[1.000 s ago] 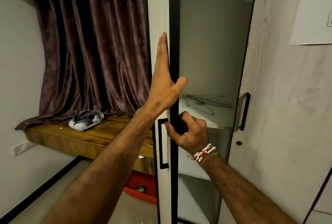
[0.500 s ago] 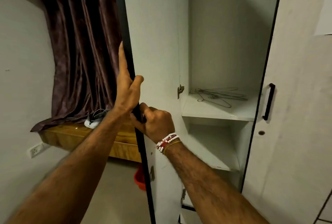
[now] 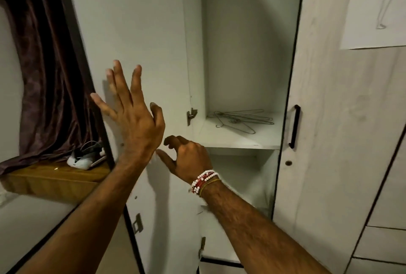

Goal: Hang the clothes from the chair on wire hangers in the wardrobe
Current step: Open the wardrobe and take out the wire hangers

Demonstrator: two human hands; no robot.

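Door [image 3: 140,32] stands wide; hangers [image 3: 241,119] on open shelf [image 3: 263,139].

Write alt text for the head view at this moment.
The left hand, fingers spread, and the right hand, loosely curled, hover empty by the open wardrobe door. Inside, wire hangers lie piled on a shelf; no clothes show.

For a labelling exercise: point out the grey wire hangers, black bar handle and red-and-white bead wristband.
grey wire hangers [image 3: 234,120], head view, crossing wires
black bar handle [image 3: 294,126], head view, mid-bar
red-and-white bead wristband [image 3: 204,180], head view, top beads
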